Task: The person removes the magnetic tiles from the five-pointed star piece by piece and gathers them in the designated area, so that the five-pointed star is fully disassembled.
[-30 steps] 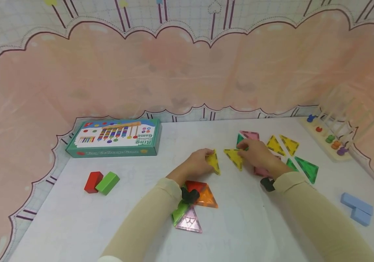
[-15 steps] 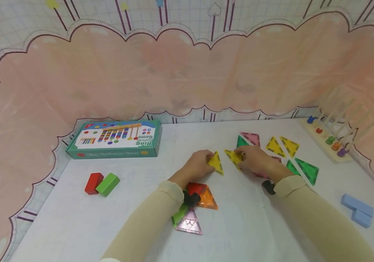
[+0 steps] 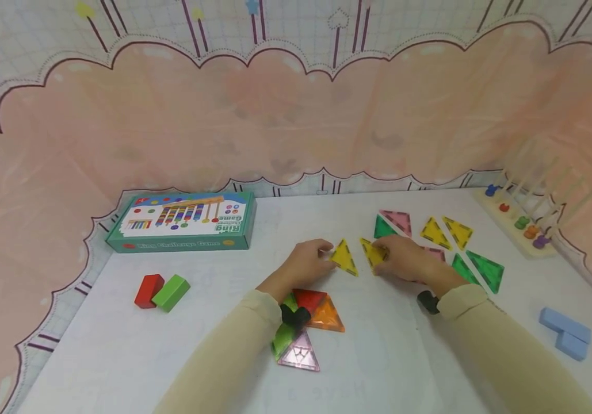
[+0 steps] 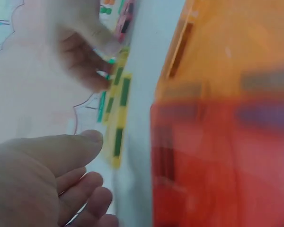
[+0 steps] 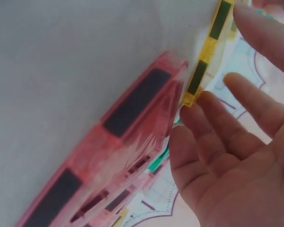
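Two yellow triangular magnetic tiles stand side by side in the middle of the white table, a narrow gap between them. At the left yellow tile (image 3: 344,260), my left hand (image 3: 306,261) has its fingertips right by the left edge; in the left wrist view, its thumb (image 4: 80,149) and fingers are spread apart. My right hand (image 3: 404,259) holds the right yellow tile (image 3: 371,256) between thumb and fingers, partly covering it. Under my left wrist lie a red tile (image 3: 308,298), an orange tile (image 3: 327,316), green tiles (image 3: 284,340) and a light purple tile (image 3: 301,352).
Pink (image 3: 398,221), dark green (image 3: 486,269) and yellow (image 3: 458,231) tiles lie on the right. Beyond them is a pegged board (image 3: 518,224). Light blue blocks (image 3: 565,325) lie front right. A game box (image 3: 182,224), a red block (image 3: 148,291) and a green block (image 3: 171,292) are left.
The left yellow tile has shifted slightly right, toward the other. My left hand has loosened from it and drawn a little left. The right yellow tile has turned slightly in my right hand.
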A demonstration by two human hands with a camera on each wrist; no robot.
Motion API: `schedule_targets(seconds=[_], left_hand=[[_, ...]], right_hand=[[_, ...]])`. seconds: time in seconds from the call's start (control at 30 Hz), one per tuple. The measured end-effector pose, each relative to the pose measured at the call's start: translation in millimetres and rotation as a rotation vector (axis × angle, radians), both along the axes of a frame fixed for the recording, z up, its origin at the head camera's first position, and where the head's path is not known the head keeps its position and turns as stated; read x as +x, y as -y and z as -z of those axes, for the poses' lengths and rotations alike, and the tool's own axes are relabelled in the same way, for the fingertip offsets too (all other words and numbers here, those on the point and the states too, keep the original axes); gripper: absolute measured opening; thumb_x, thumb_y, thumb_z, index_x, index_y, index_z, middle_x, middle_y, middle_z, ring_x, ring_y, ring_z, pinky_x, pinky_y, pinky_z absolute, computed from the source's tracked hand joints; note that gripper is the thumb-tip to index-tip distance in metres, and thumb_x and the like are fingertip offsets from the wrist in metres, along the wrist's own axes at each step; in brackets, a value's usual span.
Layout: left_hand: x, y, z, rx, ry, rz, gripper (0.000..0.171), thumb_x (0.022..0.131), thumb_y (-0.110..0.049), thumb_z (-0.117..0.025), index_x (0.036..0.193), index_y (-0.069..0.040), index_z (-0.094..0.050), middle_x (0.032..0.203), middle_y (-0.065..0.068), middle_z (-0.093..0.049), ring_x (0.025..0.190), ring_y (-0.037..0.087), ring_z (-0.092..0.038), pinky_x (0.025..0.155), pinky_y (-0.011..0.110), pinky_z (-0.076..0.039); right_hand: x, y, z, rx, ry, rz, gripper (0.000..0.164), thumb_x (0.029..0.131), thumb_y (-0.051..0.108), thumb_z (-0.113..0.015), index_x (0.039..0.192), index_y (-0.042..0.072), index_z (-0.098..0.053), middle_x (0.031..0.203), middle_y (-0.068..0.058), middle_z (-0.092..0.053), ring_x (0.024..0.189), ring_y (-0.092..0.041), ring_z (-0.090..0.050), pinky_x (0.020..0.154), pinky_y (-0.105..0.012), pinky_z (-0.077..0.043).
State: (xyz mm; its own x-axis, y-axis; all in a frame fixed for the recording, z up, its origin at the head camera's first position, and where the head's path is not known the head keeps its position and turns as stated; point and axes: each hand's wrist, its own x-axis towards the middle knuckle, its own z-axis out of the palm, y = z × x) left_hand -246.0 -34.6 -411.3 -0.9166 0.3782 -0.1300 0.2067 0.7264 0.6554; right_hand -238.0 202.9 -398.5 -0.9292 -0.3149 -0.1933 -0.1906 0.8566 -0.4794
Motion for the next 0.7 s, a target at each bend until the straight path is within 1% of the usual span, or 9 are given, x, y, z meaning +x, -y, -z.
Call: schedule_targets(seconds=[0.13,0.23,0.37,0.47,0.57,0.63,0.7], left_hand=[[6.2,15,-7.1,0.013,0.109,-0.058,0.042,0.080,-0.033,-0.065,0.119,-0.021,-0.056,0.111,-0.004,-0.055,0.097,0.014,-0.050,0.085,0.031,-0.043],[14.1,28,-13.7,0.047,0.155,-0.064,0.042,0.080,-0.034,-0.064,0.119,-0.022,-0.055,0.112,-0.003,-0.055,0.099,0.015,-0.050,0.081,0.031,-0.045],[30.2,49,-20.8,0.043,0.147,-0.023,0.041,0.081,-0.034,-0.063,0.120,-0.021,-0.055,0.113,-0.003,-0.055,0.101,0.017,-0.050,0.083,0.033,-0.045],[45.5,67,-22.4,0.003,0.145,-0.017,0.040,0.081,-0.033,-0.064,0.119,-0.024,-0.056,0.114,-0.003,-0.054,0.103,0.018,-0.049,0.085,0.037,-0.044],[59.0,81,-20.0,-0.039,0.135,0.018,0.040,0.080,-0.031,-0.065,0.119,-0.025,-0.057,0.115,-0.004,-0.054,0.108,0.019,-0.047,0.088,0.040,-0.041],[65.7,88,-16.1,-0.050,0.120,0.065,0.042,0.079,-0.029,-0.067,0.120,-0.025,-0.056,0.117,-0.005,-0.054,0.112,0.019,-0.044,0.090,0.041,-0.039],[69.8,92,-10.9,-0.046,0.103,0.117,0.045,0.079,-0.027,-0.067,0.122,-0.023,-0.055,0.121,-0.007,-0.052,0.115,0.018,-0.041,0.093,0.041,-0.036]], right_hand=[[1.5,0,-0.3,-0.001,0.020,0.015,0.064,0.075,0.036,-0.071,0.128,0.012,-0.047,0.125,-0.007,-0.049,0.110,-0.024,-0.043,0.095,-0.048,-0.032],[1.2,2,-1.4,-0.006,0.026,0.026,0.063,0.075,0.037,-0.070,0.129,0.012,-0.047,0.126,-0.008,-0.048,0.111,-0.024,-0.043,0.095,-0.048,-0.031],[5.1,4,-4.6,-0.007,0.020,0.030,0.062,0.077,0.038,-0.068,0.129,0.013,-0.046,0.127,-0.007,-0.047,0.114,-0.025,-0.042,0.095,-0.049,-0.031],[14.1,8,-8.1,-0.004,0.019,0.018,0.058,0.078,0.039,-0.067,0.128,0.016,-0.048,0.127,-0.005,-0.048,0.112,-0.024,-0.043,0.094,-0.049,-0.033],[27.1,15,-11.4,0.000,0.008,-0.026,0.054,0.078,0.039,-0.066,0.126,0.018,-0.051,0.123,-0.002,-0.051,0.108,-0.022,-0.045,0.092,-0.047,-0.036],[36.7,23,-12.8,-0.004,-0.009,-0.073,0.052,0.078,0.038,-0.067,0.124,0.020,-0.052,0.121,0.001,-0.052,0.108,-0.020,-0.046,0.091,-0.045,-0.037],[46.1,32,-13.4,-0.017,-0.008,-0.119,0.051,0.077,0.037,-0.069,0.123,0.021,-0.053,0.119,0.003,-0.053,0.110,-0.019,-0.046,0.091,-0.044,-0.038]])
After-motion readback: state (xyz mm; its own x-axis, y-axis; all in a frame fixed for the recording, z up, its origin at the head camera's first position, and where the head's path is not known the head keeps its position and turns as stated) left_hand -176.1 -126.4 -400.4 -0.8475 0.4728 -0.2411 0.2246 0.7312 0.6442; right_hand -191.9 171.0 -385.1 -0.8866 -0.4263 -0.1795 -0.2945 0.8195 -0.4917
